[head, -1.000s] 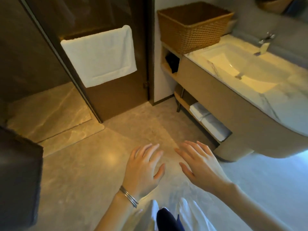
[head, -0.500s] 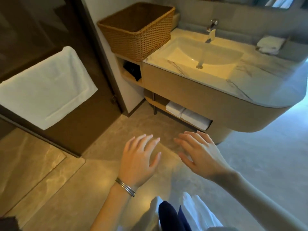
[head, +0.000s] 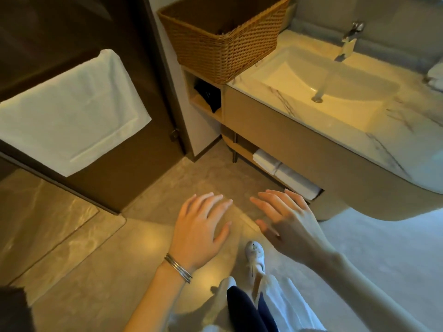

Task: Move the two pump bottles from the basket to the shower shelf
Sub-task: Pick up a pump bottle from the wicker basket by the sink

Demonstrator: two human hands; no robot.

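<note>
From my head camera, both my hands float over the stone floor (head: 84,248), palms down and holding nothing. My left hand (head: 200,232), thin metal bangles (head: 178,268) at the wrist, has its fingers loosely spread, and so does my right hand (head: 287,224). The woven wicker basket (head: 225,46) sits well ahead on the left end of the veined marble counter (head: 383,149), just beside the smooth rectangular sink (head: 323,85). Its dark inside hides the pump bottles from me. A white towel (head: 72,111) hangs on the dark door (head: 148,68) at left, and folded towels (head: 285,173) lie on the shelf under the counter.
</note>
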